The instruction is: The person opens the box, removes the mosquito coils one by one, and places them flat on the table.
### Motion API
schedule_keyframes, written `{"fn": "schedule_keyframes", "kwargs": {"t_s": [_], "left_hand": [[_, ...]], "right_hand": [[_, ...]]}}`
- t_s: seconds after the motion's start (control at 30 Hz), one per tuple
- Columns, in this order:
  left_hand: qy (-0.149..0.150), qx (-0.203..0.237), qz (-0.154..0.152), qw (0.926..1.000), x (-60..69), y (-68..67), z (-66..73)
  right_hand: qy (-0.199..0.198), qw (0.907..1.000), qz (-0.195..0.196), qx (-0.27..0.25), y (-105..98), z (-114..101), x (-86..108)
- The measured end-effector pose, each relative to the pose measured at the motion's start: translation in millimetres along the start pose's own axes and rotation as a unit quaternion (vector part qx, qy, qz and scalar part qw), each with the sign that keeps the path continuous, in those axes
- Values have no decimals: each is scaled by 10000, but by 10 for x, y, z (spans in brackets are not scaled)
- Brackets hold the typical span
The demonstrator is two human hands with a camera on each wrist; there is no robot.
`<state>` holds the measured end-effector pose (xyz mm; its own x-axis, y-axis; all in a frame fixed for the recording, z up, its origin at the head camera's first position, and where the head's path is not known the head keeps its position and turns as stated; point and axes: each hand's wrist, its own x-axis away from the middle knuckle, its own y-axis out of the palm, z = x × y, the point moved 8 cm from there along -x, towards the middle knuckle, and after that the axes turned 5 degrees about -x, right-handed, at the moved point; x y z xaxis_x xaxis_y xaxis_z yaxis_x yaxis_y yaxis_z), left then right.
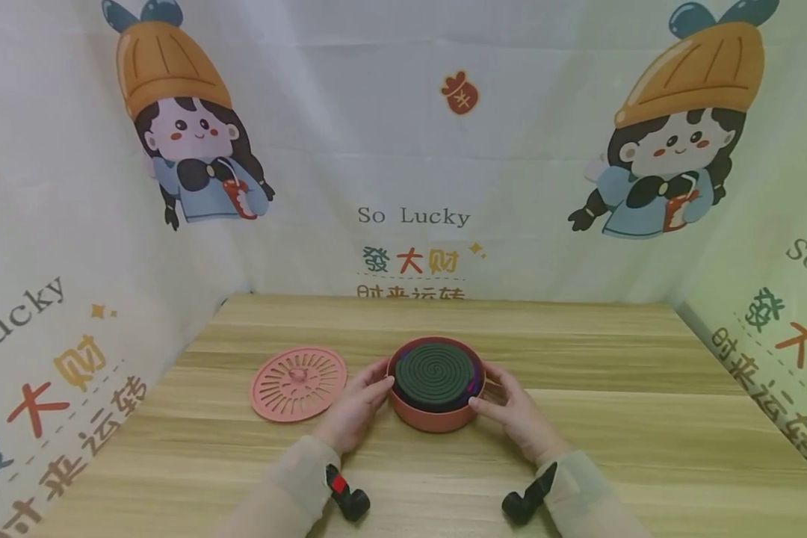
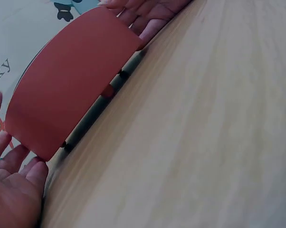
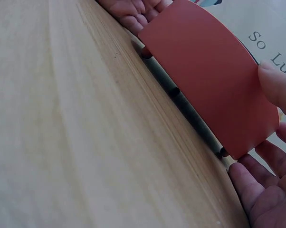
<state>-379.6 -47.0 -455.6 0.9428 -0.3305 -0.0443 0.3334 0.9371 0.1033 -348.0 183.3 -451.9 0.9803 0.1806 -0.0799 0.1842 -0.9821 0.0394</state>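
Note:
A round coral-pink mosquito coil box [image 1: 437, 422] stands upright near the middle of the table. Inside it lies a dark green mosquito coil [image 1: 433, 372], with a dark, purple-marked layer partly showing beneath. My left hand [image 1: 353, 407] holds the box's left side, thumb near the rim. On the opposite side, my right hand [image 1: 518, 415] grips it with thumb and fingers. Both wrist views show the plain box wall [image 2: 71, 80] and small feet below it, fingertips at the lower edge; whether the feet touch the table I cannot tell. Left of the box lies its slotted pink lid [image 1: 299, 385].
The wooden table [image 1: 578, 344] spreads out around the box. White printed cloth [image 1: 403, 149] with cartoon figures and lettering hangs behind it and along both sides. Each wrist carries a black strap mount [image 1: 350, 502] over a pale sleeve.

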Motion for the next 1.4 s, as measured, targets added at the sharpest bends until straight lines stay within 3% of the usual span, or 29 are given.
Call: {"fn": "schedule_keyframes", "kwargs": {"t_s": [0.23, 0.47, 0.73, 1.03, 1.2, 1.3, 1.4], "left_hand": [[-17, -192, -189, 9996, 15, -3, -15], [-16, 31, -156, 9999, 24, -8, -45], [-5, 4, -241, 9997, 46, 33, -58], [-46, 32, -204, 9998, 54, 14, -40], [-75, 52, -185, 9998, 41, 12, -66], [-97, 80, -118, 9999, 40, 5, -68], [-65, 33, -139, 9999, 46, 12, -53]], "right_hand": [[69, 9999, 81, 64, -10, 33, -15], [48, 9999, 95, 134, -32, 27, -7], [348, 9994, 48, 17, -75, 16, 14], [667, 9971, -18, 379, -87, -72, -24], [454, 9874, 364, 1475, -138, -327, -145], [264, 9717, 484, 2298, -92, -506, -246], [245, 9572, 319, 2865, 15, -591, -331]]}}
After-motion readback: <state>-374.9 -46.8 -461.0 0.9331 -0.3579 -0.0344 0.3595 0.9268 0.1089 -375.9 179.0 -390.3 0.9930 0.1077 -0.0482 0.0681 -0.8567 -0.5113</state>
